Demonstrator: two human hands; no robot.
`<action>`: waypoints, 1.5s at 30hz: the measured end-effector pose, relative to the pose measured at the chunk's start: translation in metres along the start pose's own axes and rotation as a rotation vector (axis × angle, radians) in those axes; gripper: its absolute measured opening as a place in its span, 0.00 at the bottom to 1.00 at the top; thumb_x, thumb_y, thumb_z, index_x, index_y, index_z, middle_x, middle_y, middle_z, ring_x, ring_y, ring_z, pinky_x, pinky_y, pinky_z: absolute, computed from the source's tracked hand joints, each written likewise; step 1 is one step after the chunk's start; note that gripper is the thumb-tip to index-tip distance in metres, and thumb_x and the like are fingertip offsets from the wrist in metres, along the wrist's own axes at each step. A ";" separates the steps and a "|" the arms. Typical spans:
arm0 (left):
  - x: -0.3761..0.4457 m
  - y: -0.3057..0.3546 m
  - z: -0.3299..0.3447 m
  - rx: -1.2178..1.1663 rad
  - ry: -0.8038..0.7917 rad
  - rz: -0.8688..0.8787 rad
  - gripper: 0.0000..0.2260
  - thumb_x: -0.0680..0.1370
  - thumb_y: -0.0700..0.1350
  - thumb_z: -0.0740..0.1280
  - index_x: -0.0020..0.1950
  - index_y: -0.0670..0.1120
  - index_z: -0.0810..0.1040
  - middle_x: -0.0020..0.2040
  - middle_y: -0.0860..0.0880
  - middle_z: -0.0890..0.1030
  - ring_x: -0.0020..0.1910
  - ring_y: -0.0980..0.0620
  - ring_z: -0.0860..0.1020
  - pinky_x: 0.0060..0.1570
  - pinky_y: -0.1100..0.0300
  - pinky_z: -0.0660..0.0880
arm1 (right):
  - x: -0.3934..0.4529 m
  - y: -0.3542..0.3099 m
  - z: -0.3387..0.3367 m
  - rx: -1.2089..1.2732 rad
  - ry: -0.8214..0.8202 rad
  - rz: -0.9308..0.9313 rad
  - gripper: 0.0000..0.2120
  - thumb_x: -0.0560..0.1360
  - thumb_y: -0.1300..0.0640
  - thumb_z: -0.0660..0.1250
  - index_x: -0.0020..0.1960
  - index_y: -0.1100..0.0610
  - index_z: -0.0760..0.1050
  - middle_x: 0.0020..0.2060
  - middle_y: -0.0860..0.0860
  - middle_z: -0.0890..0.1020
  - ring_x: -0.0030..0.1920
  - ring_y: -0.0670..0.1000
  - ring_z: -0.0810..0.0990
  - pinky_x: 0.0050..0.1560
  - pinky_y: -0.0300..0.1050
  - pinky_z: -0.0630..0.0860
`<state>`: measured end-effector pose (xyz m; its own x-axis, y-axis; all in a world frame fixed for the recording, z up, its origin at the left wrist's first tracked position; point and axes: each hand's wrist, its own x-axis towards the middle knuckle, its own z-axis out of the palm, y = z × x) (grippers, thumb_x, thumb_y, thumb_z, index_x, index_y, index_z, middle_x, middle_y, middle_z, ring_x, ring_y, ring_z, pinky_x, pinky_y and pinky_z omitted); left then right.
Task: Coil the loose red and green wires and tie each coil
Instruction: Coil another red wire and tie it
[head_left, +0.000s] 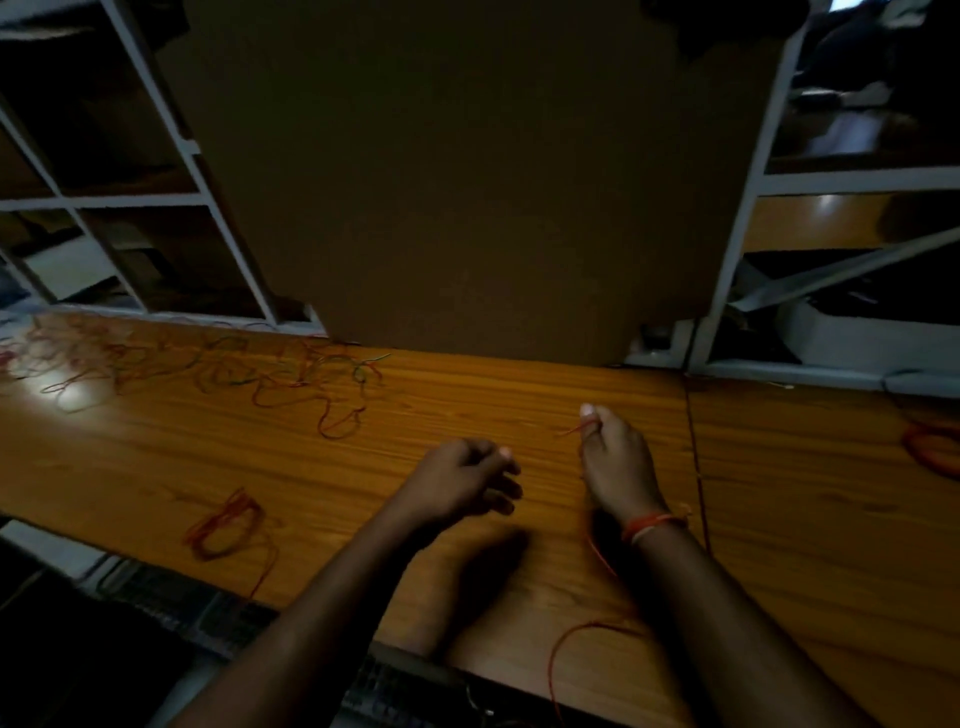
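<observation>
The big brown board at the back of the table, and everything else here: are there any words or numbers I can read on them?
None: no words, numbers or labels can be read anywhere.
The brown board is blank.
The wooden table shows only wood grain.
The shelves on the left are too dark and blurred to tell.

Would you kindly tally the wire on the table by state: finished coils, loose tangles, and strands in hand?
Red coils: 2, one near the left edge, one at the far right
Loose red and green tangle: 1
Red strand pinched in the right hand: 1
Total: 4
</observation>
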<state>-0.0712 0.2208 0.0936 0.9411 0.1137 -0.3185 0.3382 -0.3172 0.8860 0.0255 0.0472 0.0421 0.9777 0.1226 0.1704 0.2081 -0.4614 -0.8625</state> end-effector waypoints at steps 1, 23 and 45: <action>0.000 0.007 -0.001 -0.089 0.007 0.015 0.16 0.86 0.52 0.60 0.58 0.41 0.80 0.49 0.42 0.87 0.45 0.48 0.85 0.45 0.56 0.76 | 0.000 0.000 -0.002 -0.117 -0.029 -0.047 0.17 0.86 0.45 0.52 0.44 0.50 0.73 0.36 0.49 0.77 0.38 0.53 0.77 0.34 0.46 0.68; 0.004 0.026 -0.047 -0.778 -0.306 0.039 0.09 0.85 0.47 0.59 0.50 0.46 0.76 0.38 0.51 0.76 0.34 0.56 0.74 0.34 0.64 0.68 | -0.040 -0.039 0.007 -0.034 -0.264 0.079 0.07 0.78 0.51 0.71 0.44 0.52 0.77 0.35 0.51 0.82 0.36 0.50 0.80 0.42 0.50 0.78; -0.008 -0.001 -0.038 -0.475 -0.361 0.400 0.14 0.87 0.47 0.56 0.60 0.38 0.75 0.44 0.46 0.84 0.40 0.50 0.83 0.37 0.61 0.76 | -0.115 -0.118 -0.024 -0.161 0.030 -0.443 0.05 0.76 0.55 0.74 0.50 0.47 0.85 0.40 0.40 0.80 0.43 0.44 0.80 0.39 0.34 0.74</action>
<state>-0.0795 0.2564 0.1085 0.9619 -0.2701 0.0423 0.0085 0.1842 0.9828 -0.1112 0.0665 0.1354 0.7935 0.3138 0.5214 0.6049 -0.5012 -0.6188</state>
